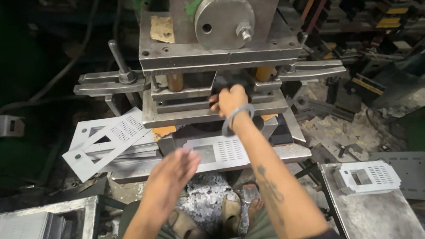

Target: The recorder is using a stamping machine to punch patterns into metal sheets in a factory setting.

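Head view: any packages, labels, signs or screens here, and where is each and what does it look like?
Paper label: stuck on the press's grey steel face, upper left of the round disc; tan, roughly rectangular, torn edges.
Yellow-and-black tags: on dark items on the shelves at upper right; small rectangles, blurred.
No packages, signs or screens visible.

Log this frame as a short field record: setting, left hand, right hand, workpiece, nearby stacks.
Setting: metal press in a cluttered workshop
Left hand: open, blurred, in front of the press bed, holding nothing
Right hand: reaching into the die gap, bangle on the wrist; grasp hidden
Workpiece: punched sheet panel lying flat on the bed
Nearby stacks: slotted panels at left; folded panels on a side table at right
Floor: metal scrap by the sandalled feet
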